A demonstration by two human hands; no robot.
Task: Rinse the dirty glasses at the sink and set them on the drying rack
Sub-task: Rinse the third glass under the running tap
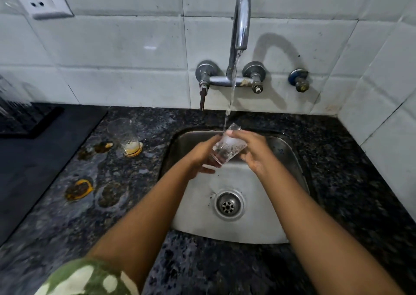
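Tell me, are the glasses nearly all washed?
Not quite. Some glasses already seem to stand on the dark rack at far left, though they are blurred. Right now the left hand and right hand hold one glass tilted under the running tap over the sink. One dirty glass with a yellowish bottom waits on the counter.

Clear glass (228,145) tilted under running water; dirty glass (124,136) upright on counter.
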